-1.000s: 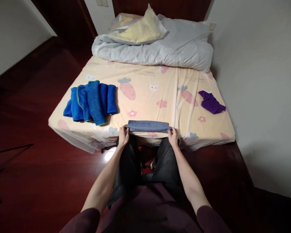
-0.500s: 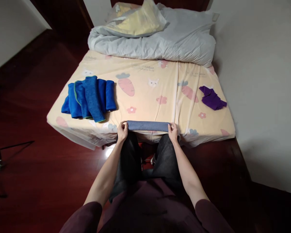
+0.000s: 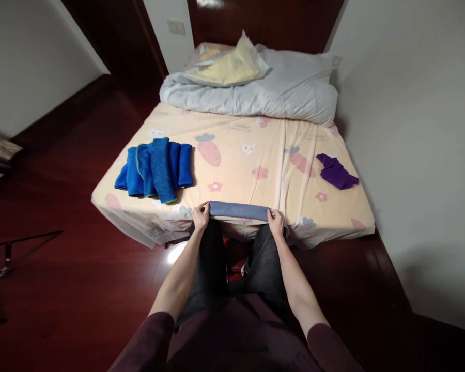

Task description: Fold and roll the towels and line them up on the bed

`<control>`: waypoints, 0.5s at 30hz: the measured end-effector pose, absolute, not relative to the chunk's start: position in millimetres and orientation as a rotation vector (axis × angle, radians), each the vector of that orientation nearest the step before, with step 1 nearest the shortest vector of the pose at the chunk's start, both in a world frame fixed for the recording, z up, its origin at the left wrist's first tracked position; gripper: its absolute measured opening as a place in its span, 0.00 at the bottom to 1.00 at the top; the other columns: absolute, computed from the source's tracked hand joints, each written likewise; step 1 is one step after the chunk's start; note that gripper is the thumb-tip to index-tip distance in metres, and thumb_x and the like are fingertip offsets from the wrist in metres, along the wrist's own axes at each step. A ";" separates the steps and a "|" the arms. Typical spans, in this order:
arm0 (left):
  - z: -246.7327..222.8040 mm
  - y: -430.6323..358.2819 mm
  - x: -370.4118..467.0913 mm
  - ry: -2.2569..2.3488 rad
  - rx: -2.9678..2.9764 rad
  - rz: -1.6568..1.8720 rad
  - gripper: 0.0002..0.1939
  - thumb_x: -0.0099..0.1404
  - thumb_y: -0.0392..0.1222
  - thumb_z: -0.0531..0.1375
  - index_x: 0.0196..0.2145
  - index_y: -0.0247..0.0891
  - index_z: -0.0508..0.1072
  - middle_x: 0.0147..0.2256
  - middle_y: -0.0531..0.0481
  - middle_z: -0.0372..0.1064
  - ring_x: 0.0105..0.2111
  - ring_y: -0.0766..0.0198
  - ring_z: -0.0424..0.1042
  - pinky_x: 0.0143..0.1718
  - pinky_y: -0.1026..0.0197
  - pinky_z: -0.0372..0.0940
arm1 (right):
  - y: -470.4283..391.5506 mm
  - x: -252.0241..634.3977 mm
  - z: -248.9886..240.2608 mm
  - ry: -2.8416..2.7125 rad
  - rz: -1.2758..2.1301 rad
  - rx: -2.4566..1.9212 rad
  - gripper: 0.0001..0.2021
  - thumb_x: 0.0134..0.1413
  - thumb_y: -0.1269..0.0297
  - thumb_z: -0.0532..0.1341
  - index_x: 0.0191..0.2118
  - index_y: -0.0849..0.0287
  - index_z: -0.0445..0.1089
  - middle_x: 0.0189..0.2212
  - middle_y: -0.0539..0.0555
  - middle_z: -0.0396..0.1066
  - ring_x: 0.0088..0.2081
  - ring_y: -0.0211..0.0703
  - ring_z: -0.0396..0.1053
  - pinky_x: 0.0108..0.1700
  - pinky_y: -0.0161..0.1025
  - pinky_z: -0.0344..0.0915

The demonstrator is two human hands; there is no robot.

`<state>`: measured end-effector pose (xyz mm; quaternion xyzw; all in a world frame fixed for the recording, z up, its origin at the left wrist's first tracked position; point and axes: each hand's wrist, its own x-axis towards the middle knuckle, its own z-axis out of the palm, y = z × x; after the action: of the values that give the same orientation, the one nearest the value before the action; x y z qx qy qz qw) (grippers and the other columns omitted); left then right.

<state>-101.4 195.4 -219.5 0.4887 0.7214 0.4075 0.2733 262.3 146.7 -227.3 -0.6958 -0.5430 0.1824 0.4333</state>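
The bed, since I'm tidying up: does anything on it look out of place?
The purple cloth near the right edge of the bed looks odd: it lies crumpled and alone, while the blue cloths lie grouped at left.

One bare left hand (image 3: pixel 200 216), one bare right hand (image 3: pixel 275 222) and one slim, folded grey-blue cloth (image 3: pixel 238 210) appeared at one cream, carrot-printed bed (image 3: pixel 238 178), along with one crumpled purple cloth (image 3: pixel 337 173), one bunched pale-grey quilt (image 3: pixel 290 95) and at least five rolled, plush blue cloths (image 3: pixel 163 170), whose overlap obscured the exact number.
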 end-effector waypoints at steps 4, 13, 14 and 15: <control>-209.7 182.2 -96.8 1.995 1.322 1.197 0.20 0.68 0.54 0.61 0.47 0.35 0.77 0.40 0.39 0.75 0.43 0.50 0.76 0.53 0.48 0.69 | 145.5 262.6 -222.0 -1.424 0.312 -1.726 0.25 0.67 0.42 0.54 0.37 0.59 0.78 0.30 0.57 0.75 0.34 0.47 0.71 0.43 0.42 0.68; -194.2 96.3 -32.0 1.407 0.538 1.324 0.14 0.63 0.30 0.69 0.46 0.37 0.76 0.40 0.45 0.74 0.43 0.59 0.77 0.55 0.57 0.70 | 144.8 262.6 -225.2 -1.437 0.338 -1.725 0.23 0.69 0.47 0.54 0.39 0.61 0.78 0.35 0.61 0.76 0.37 0.48 0.72 0.46 0.42 0.69; -193.6 98.2 -22.9 1.286 0.343 1.303 0.13 0.62 0.28 0.69 0.44 0.35 0.75 0.39 0.45 0.74 0.40 0.60 0.77 0.51 0.59 0.71 | 143.7 262.8 -226.0 -1.444 0.334 -1.724 0.23 0.69 0.47 0.54 0.40 0.61 0.79 0.36 0.62 0.77 0.39 0.49 0.72 0.47 0.43 0.69; -192.6 103.0 -15.5 1.196 0.194 1.292 0.12 0.63 0.27 0.68 0.42 0.34 0.75 0.39 0.45 0.75 0.38 0.62 0.78 0.48 0.61 0.72 | 142.0 263.3 -226.7 -1.452 0.328 -1.720 0.24 0.69 0.48 0.53 0.42 0.62 0.80 0.38 0.63 0.78 0.41 0.51 0.73 0.50 0.44 0.69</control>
<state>-15.5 103.0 -192.6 0.0847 0.5227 0.5649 0.6328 263.3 142.0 -226.7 -0.6862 -0.5794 0.1308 0.4200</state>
